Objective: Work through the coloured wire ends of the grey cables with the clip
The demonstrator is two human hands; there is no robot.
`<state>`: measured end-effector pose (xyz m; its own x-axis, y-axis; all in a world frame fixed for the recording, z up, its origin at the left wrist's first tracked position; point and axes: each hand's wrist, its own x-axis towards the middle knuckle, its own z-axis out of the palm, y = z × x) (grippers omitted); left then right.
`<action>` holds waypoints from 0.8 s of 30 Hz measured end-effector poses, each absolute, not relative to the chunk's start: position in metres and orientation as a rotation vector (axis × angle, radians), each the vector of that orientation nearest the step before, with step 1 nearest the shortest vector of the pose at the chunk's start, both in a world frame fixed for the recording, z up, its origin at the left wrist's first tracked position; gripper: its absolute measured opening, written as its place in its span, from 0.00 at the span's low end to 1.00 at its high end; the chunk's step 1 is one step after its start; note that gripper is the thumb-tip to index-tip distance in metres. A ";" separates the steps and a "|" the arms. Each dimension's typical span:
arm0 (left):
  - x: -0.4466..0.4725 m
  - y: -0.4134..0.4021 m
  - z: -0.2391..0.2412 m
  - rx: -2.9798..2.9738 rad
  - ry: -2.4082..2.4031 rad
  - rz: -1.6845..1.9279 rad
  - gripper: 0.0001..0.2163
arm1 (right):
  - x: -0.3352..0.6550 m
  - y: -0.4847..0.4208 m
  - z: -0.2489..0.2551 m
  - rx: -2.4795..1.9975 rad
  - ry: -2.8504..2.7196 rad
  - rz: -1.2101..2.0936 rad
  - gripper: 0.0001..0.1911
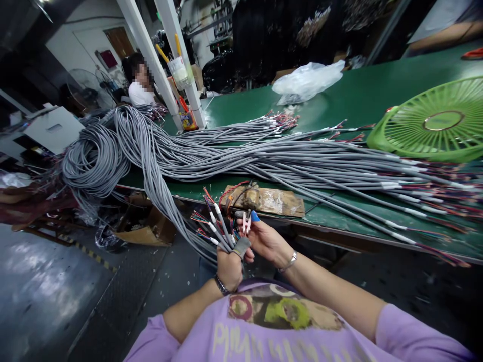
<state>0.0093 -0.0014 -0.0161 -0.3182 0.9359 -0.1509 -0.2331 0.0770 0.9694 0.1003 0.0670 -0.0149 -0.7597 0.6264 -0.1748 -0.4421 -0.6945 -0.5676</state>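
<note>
My left hand (229,265) is closed round a small bunch of grey cables (219,227) whose stripped ends fan out into coloured wires. A grey finger cot covers one of its fingers. My right hand (266,240) pinches a small pink clip-like tool (246,221) at the cable ends, a blue cot on a fingertip. Both hands are held just in front of the table edge, below a worn wooden block (271,200) with wires on it.
A big heap of grey cables (211,151) runs across the green table (362,95) and droops off its left end. A green fan (433,120) lies at the right, a plastic bag (307,80) at the back. Another person (139,80) sits far left. Cardboard boxes (145,229) lie on the floor.
</note>
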 end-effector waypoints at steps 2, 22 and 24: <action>0.010 -0.001 -0.016 0.772 1.327 1.460 0.19 | 0.100 0.067 -0.016 -0.467 -0.664 2.421 0.30; -0.013 -0.017 -0.023 0.500 1.193 1.377 0.20 | 0.143 0.057 -0.043 -0.852 -0.824 1.994 0.17; -0.015 -0.021 -0.022 0.569 1.235 1.342 0.19 | 0.147 0.053 -0.035 -0.969 -1.045 1.870 0.17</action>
<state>-0.0152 -0.0212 -0.0219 -0.2153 0.9189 -0.3307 -0.4054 0.2240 0.8863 0.1471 0.0531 -0.0345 -0.4140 0.8774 -0.2422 -0.2537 -0.3668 -0.8950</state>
